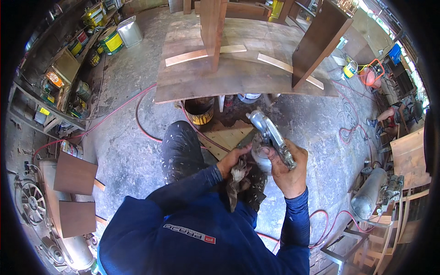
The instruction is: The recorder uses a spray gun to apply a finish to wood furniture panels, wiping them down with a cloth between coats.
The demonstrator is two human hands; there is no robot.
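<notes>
Now right fingers (pixel 285 161) wrap the spray gun (pixel 270 135), left fingers (pixel 234 158) beside.

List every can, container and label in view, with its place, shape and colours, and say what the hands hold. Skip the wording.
Green and yellow round can: far left, on the floor.
Square grey metal tin: right of that can.
Dark bucket with yellow label: under the front edge of the wooden panel.
White round container: under the same edge.
Yellow-banded tins: left shelf.
Right hand grips a metal spray gun; left hand holds a rag.
</notes>
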